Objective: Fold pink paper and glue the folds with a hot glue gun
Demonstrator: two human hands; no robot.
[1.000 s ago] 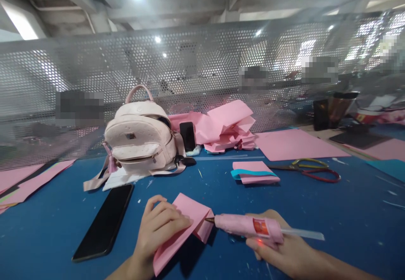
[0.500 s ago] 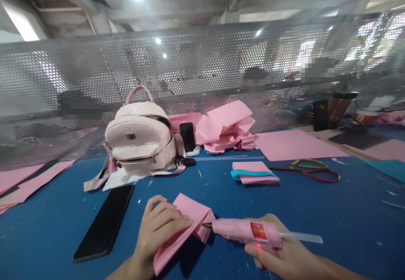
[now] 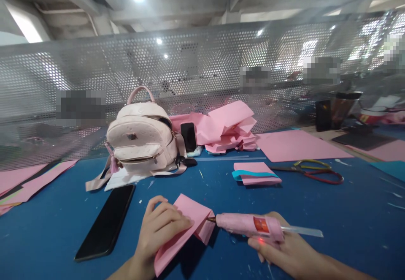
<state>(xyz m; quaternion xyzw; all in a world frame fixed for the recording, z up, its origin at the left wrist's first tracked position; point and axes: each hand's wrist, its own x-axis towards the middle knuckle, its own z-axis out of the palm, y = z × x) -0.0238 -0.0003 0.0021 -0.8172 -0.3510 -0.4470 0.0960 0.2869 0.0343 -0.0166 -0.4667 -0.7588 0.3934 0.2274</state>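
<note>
Your blue table [image 3: 316, 212] runs across the whole view, with a perforated metal screen [image 3: 202, 73] standing along its far edge. A pale pink backpack [image 3: 142, 142] sits against that screen, and a heap of pink paper [image 3: 228, 128] lies just beside it. A black phone [image 3: 106, 221] lies flat to the left of your hands.

The folded pink paper [image 3: 190, 212] is on the table right in front of you. Your left hand [image 3: 158, 229] holds it down, with the fingers [image 3: 172, 221] laid close together across its top and the thumb arched up behind them.

Your right hand [image 3: 284, 250] is wrapped around the pink glue gun [image 3: 249, 225], fingers curled tight under its body. The gun lies nearly level, and its tip meets the right edge of the folded paper. A clear stick juts out of the gun's back end.

Your left palm covers the near part of the paper, and its lower corner reaches almost to the picture's bottom edge. The gun hides most of your right fingers, so I cannot tell whether one is pressing the trigger. Both forearms are cut off at the frame.
</note>
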